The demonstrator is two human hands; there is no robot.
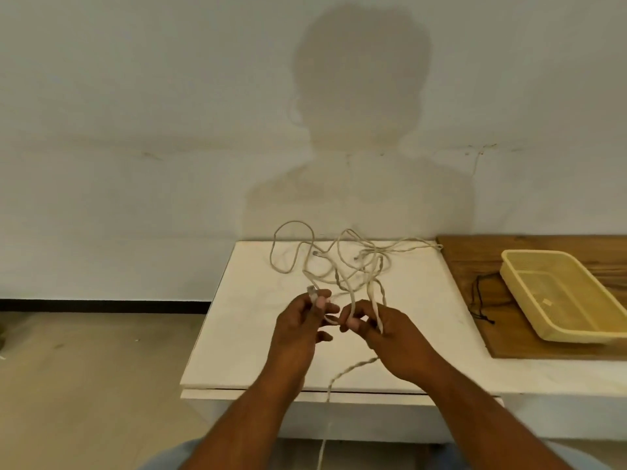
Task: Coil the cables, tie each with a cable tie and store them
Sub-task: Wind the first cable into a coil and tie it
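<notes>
A white table (258, 334) stands against a plain pale wall (135, 130) bearing the person's shadow, with no readable brand, label or writing anywhere. At the table's 12 o'clock lies a loose tangle of pale cable (342, 262); at 3 o'clock, on a wooden board (475, 266), sit black cable ties (480, 301) beside a yellow basket (556, 293). The left hand (298, 330) pinches the cable's plug end between thumb and forefinger, while the right hand (390, 337) is curled around two strands, one trailing off the near edge.
</notes>
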